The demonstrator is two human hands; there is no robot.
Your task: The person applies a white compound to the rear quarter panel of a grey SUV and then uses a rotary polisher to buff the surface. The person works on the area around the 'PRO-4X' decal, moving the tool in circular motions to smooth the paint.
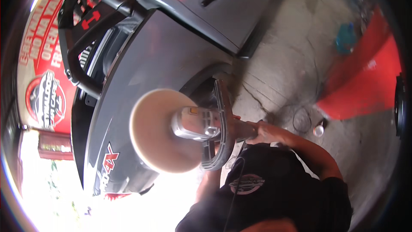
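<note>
A power polisher (199, 123) with a silver head and a dark loop handle (225, 124) is in front of me. Its large round pale pad (161, 131) looks smooth and blurred, over the dark grey rear side panel (141, 60) of a pickup truck. Whether the pad touches the paint is hard to tell. My right hand (262, 132) is closed round the rear grip of the polisher. From below, my left forearm (208, 184) reaches up to the lower end of the loop handle, which hides that hand's fingers. A thin cord (235, 184) runs down over my dark shirt.
The truck's door (214, 8) is beyond the panel, and a black roll bar (77, 51) rises over the bed. A red sheet-like thing (365, 77) and a teal object (345, 38) are at right. Looped cord (301, 119) and a small can-like object (319, 129) lie on the concrete floor.
</note>
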